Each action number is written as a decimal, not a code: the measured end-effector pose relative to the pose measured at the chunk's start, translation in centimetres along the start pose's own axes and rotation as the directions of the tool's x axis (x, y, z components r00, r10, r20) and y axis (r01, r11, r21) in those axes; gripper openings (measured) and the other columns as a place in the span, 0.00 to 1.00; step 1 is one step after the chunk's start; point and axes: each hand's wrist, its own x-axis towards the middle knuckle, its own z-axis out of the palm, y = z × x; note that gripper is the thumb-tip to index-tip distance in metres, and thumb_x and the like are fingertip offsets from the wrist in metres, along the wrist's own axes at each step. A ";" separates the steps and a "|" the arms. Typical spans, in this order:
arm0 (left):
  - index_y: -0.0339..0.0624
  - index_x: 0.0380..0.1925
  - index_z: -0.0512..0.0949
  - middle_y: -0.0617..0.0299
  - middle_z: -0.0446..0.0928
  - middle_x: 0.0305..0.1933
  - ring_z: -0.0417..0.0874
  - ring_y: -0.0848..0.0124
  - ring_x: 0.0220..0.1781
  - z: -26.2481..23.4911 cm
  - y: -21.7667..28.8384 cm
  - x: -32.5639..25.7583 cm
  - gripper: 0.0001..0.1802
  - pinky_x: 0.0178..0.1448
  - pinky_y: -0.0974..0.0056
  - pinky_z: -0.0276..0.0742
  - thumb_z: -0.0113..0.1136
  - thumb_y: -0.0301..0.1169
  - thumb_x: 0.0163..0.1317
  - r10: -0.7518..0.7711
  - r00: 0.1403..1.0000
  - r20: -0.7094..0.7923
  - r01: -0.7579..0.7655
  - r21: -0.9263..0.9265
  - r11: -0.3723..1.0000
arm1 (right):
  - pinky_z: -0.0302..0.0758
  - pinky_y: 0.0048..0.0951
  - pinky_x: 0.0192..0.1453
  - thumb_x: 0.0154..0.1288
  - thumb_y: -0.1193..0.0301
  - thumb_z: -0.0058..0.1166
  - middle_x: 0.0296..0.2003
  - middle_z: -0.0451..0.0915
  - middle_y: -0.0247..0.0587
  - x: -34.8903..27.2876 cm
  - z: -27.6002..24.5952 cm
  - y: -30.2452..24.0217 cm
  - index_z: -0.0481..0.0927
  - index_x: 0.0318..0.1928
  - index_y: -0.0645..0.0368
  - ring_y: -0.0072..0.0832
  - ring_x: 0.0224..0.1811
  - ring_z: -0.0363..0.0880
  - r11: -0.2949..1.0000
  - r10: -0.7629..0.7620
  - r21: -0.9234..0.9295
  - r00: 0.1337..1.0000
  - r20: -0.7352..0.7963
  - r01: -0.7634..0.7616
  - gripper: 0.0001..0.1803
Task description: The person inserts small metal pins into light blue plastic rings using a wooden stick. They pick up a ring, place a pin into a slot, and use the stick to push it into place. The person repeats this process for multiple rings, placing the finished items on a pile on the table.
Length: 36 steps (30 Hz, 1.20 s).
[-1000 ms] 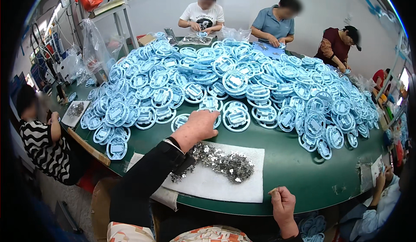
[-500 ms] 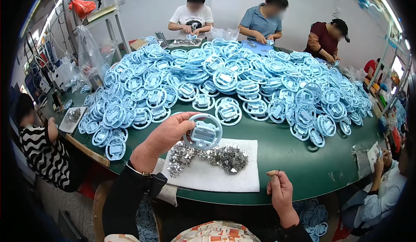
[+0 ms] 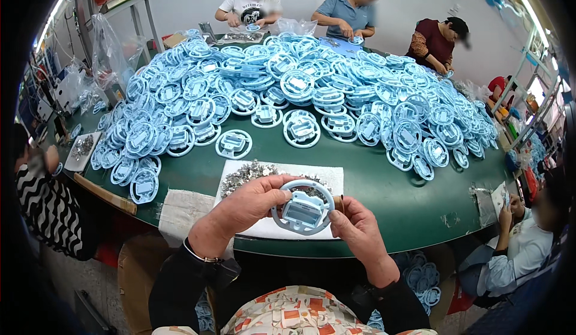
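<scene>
My left hand [image 3: 249, 206] is closed on the left rim of a light-blue plastic wheel [image 3: 302, 210], a round ring with a boxy hollow centre, like a toy steering wheel. It is tilted up, its hollow facing me. At the opposite rim my right hand [image 3: 362, 230] is closed, thumb in front and fingers partly hidden behind; whether a small piece is also pinched there I cannot tell. Behind and below the wheel lies a white foam sheet [image 3: 264, 230], carrying a heap of small silvery metal pieces [image 3: 246, 176], partly covered by my hands.
A big pile of the same blue wheels [image 3: 300, 86] fills the far side of the green table [image 3: 390, 209]. One loose wheel [image 3: 234, 144] lies just beyond the foam sheet. A greyish cloth [image 3: 183, 212] hangs at the near edge. Several people work around the table.
My right hand has come from the right of the foam sheet up to the wheel's right rim. The wheel now sits lower and between both hands. The whole view has shifted somewhat.
</scene>
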 end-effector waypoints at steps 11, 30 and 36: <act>0.34 0.66 0.72 0.57 0.82 0.57 0.82 0.75 0.56 2.7 -5.0 -0.7 0.27 0.59 0.68 0.79 0.63 0.39 0.74 -0.070 0.987 0.142 0.069 0.008 0.998 | 0.69 0.18 0.34 0.75 0.68 0.62 0.33 0.80 0.25 -1.1 -2.1 -0.4 0.83 0.46 0.65 0.11 0.32 0.71 0.970 0.212 -0.153 0.967 0.141 -0.190 0.11; 0.34 0.52 0.78 0.64 0.82 0.46 0.81 0.80 0.44 0.3 -8.1 -1.5 0.12 0.50 0.70 0.79 0.52 0.25 0.72 -0.028 0.971 -0.237 0.012 -0.070 0.998 | 0.79 0.35 0.43 0.66 0.74 0.60 0.36 0.86 0.48 16.2 -3.1 -0.4 0.85 0.47 0.63 0.38 0.36 0.85 0.552 -0.006 -0.813 0.975 0.221 0.188 0.11; 0.33 0.52 0.77 0.63 0.81 0.46 0.80 0.79 0.45 -0.2 -8.3 -1.6 0.14 0.51 0.70 0.78 0.50 0.24 0.69 -0.037 0.973 -0.228 0.016 -0.093 0.996 | 0.80 0.41 0.44 0.64 0.70 0.63 0.36 0.85 0.49 17.8 -1.6 0.4 0.86 0.45 0.61 0.45 0.38 0.85 0.427 0.084 -0.830 0.898 0.432 0.359 0.11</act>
